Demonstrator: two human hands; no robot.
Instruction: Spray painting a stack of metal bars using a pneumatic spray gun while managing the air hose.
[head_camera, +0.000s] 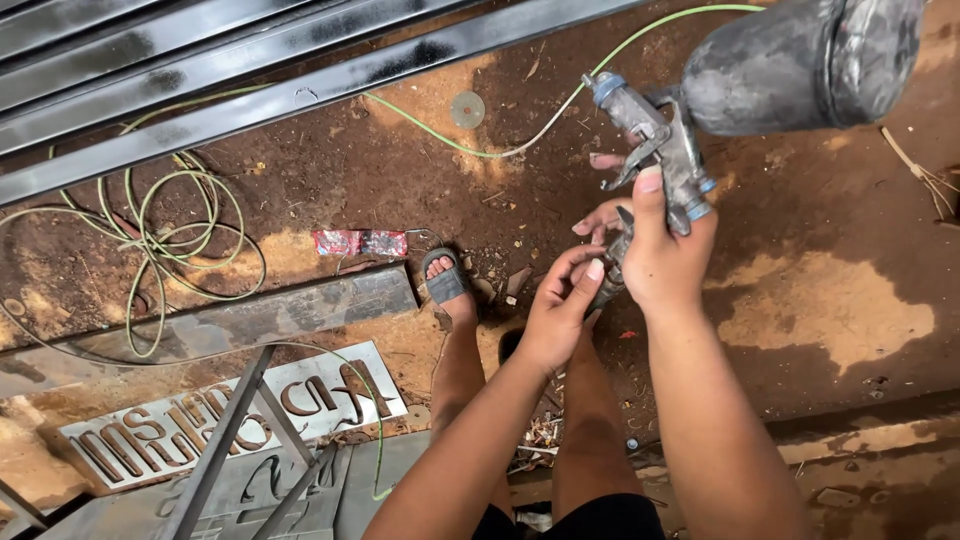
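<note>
My right hand (655, 245) grips the handle of a paint-stained metal spray gun (660, 150), its thumb lying up along the gun body. A large dark cup (800, 60) sits on top of the gun at the upper right. My left hand (560, 305) pinches the fitting at the bottom of the gun's handle, just below my right hand. A thin green air hose (520, 140) runs across the dirt ground from the upper right toward the left.
Black-painted metal bars (250, 70) lie across the top left. The green hose lies in coils (170, 230) at left. A flat metal plate (250, 320) and a cut-out letter stencil sheet (240, 415) lie lower left. My sandalled foot (445, 280) stands on red-brown dirt.
</note>
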